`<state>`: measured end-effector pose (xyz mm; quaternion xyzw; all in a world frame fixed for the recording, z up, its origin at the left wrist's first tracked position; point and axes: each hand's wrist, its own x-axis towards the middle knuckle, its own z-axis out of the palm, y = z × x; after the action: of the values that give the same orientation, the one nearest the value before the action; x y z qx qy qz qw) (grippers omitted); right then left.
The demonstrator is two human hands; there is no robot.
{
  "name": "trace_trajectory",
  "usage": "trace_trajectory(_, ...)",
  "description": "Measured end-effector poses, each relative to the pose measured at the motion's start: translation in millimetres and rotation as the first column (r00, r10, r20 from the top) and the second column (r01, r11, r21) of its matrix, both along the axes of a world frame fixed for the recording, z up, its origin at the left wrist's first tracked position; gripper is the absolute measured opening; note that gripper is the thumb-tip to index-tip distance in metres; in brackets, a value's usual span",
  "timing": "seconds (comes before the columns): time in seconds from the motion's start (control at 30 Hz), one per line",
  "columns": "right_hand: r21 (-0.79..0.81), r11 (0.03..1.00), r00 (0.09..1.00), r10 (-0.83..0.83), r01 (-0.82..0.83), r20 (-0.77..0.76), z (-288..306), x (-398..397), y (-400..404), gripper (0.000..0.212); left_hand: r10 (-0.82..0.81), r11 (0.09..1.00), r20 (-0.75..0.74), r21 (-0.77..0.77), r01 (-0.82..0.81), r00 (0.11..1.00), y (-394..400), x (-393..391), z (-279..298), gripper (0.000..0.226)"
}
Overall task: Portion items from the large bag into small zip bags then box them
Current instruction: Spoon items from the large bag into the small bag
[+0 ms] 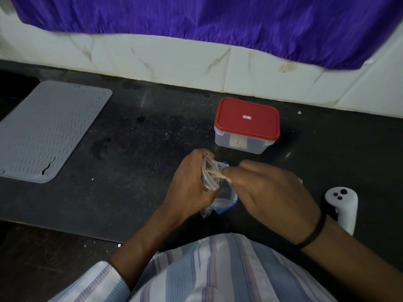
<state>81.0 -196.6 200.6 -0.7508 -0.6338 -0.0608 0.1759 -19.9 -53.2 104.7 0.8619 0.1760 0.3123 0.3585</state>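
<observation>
1. The left hand point(192, 184) grips a small clear zip bag point(209, 173) above the dark desk point(130, 138), close to the near edge, its fingers curled round the bag's crumpled upper part.
2. The right hand point(266, 192) meets it from the right: its fingertips pinch some thin pale items point(214, 172) at the mouth of the small bag. What these items are is too blurred to tell.
3. Under both hands lies a second clear plastic bag with a blue zip strip point(226, 201), resting on the desk; the blue edge shows at its lower right. Whether this is the large bag cannot be told for sure.
4. A clear plastic box with a red lid point(247, 122) stands on the desk behind the hands, toward the far edge, with the lid on. It is apart from both hands. A small label sits on the lid and another on the front wall.
5. A grey ribbed silicone mat point(48, 129) lies flat at the left side of the desk, well apart from the bags; its near edge has a small tear.
6. A white handheld controller point(342, 205) lies near the right wrist, close to the near edge of the desk.
7. A dark band point(314, 232) circles the right wrist, and a striped shirt point(218, 269) fills the bottom of the view.
8. Behind the desk runs a white tiled wall point(174, 59), with purple cloth point(218, 16) hanging over its upper part.
</observation>
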Motion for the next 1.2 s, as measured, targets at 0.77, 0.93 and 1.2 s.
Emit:
trace_trajectory(0.77,-0.305,0.881,0.875,-0.434,0.362,-0.214,-98.7,13.4,16.7,0.016,0.119,0.670,-0.361,-0.658,-0.343,0.925,8.4,0.0,-25.0,0.032)
trace_trajectory(0.93,-0.322,0.892,0.882,-0.403,0.318,-0.246,-102.4,14.1,15.7,0.017,0.107,0.544,-0.257,-0.794,-0.273,0.960,8.7,-0.5,-31.8,0.028)
trace_trajectory(1.2,-0.259,0.921,0.719,-0.390,0.292,-0.575,-117.5,17.9,7.3,0.017,0.088,0.581,-0.284,-0.764,-0.281,0.955,11.4,-0.1,-35.0,0.032)
